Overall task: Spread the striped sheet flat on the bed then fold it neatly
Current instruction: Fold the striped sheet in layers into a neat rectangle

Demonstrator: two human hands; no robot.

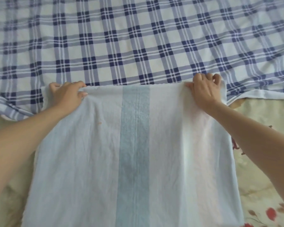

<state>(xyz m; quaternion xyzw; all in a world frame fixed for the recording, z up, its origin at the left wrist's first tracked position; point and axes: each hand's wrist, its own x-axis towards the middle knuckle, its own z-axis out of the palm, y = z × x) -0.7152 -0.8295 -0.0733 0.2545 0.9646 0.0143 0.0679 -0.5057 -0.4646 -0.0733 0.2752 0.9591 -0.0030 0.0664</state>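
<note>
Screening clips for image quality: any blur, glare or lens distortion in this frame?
Head view: soft, even light, no glare or hard shadows; mildly soft overall; wide-angle bend curves the lines of the plaid cloth near the edges; left hand, right hand and sheet read clearly.

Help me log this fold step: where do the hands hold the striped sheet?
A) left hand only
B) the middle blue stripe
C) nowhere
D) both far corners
D: the left hand and right hand each grip a far corner of the striped sheet.
</note>
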